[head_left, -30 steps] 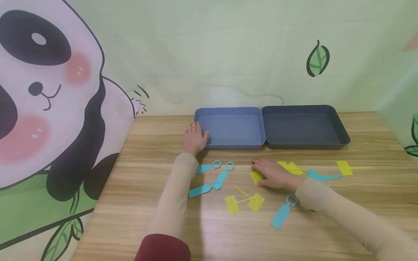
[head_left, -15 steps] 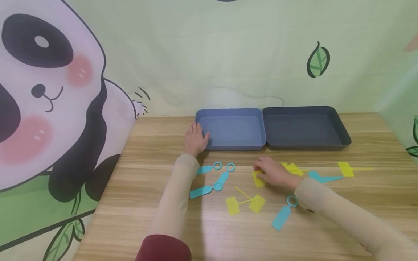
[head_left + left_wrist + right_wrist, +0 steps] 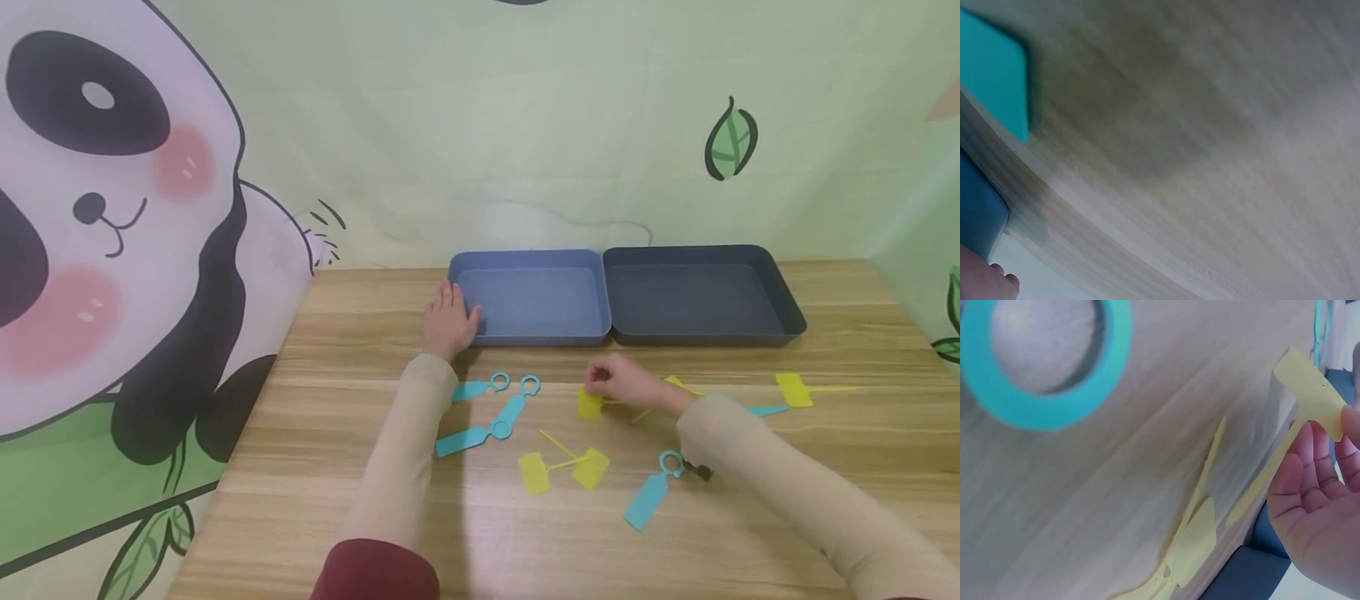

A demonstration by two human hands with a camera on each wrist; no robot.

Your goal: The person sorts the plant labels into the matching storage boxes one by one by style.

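Note:
My right hand (image 3: 628, 383) pinches a yellow T-shaped plant label (image 3: 589, 405) by the edge of its flat head. In the right wrist view, thumb and fingertips hold that label (image 3: 1309, 387), its stem slanting down over the table. My left hand (image 3: 449, 323) rests at the left front corner of the blue tray (image 3: 547, 339), fingers straight along its side. Two more yellow labels (image 3: 535, 473) lie with stems crossed nearer me. Further yellow labels (image 3: 1192, 553) lie by the right forearm, partly hidden in the head view. Turquoise ring-ended tags (image 3: 512, 410) lie on the left.
A dark grey tray (image 3: 705, 339) stands against the blue one's right side. A turquoise ring tag (image 3: 647, 502) lies in front, and a yellow label (image 3: 793, 389) at the right. The right sleeve (image 3: 750, 450) covers part of a turquoise tag (image 3: 768, 410). A printed cloth hangs behind.
My right hand has curled its fingers onto the yellow label and raised its edge, the wrist turning so more of the label shows. The left hand stays at the blue tray.

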